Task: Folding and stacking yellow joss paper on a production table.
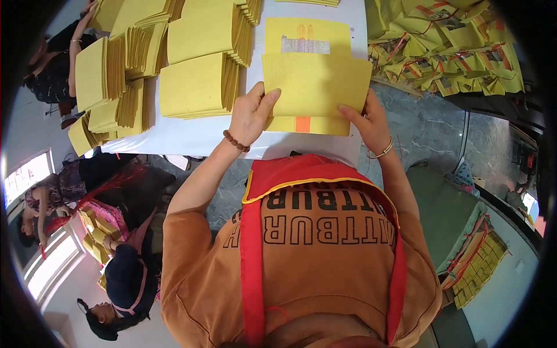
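Both hands hold a wide sheet of yellow paper (316,84) by its sides, over the white-covered table. My left hand (250,113) is closed on its left edge, thumb on top. At the right edge my right hand (371,123) grips it with the thumb on top and the other fingers mostly hidden. Below its lower edge shows a yellow strip with an orange band (303,124). Beyond its far edge lies a yellow sheet (342,36) with orange marks and a greyish patch. Whether these are joined to the held paper, I cannot tell.
Several stacks of folded yellow paper (194,87) stand on the left of the white table (145,136). Piled yellow paper pieces with red ties (441,58) lie at the far right. A green cover (438,214) is to the right. Other people (125,278) are at the left.
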The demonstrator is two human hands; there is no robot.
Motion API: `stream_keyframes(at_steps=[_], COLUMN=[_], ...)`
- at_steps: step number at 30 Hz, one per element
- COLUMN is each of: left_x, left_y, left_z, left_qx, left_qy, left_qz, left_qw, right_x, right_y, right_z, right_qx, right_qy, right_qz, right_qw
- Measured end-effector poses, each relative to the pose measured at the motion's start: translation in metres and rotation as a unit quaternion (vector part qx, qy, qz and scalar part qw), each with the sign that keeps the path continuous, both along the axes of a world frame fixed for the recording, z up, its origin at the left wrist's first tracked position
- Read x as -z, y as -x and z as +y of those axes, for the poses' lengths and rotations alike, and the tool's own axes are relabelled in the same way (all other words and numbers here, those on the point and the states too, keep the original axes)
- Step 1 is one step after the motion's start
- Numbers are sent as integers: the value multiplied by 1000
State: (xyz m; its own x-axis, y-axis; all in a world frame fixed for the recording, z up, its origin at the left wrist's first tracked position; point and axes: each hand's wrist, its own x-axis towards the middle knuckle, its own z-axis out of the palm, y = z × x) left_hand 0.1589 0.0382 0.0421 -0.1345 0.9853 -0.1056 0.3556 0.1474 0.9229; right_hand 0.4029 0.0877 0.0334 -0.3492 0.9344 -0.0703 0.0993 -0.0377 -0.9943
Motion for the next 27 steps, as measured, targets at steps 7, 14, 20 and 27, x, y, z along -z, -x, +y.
stream_keyframes(at_steps=[7,14,20,27], left_x=[16,-1,-4,-4], left_y=[-3,-8,-9,1], left_z=[4,9,13,17], left_qx=[-53,-74,-57,1], left_qy=[-7,51,31,77], left_qz=[22,-26,16,46], left_qw=[998,996,998,996], right_x=[10,7,8,8], right_y=[-1,2,6,6], right_z=[7,7,9,11], right_qx=[15,26,44,28], right_qy=[-88,-13,9,12], right_qz=[-83,-36,-31,-63], right_qw=[993,999,999,998])
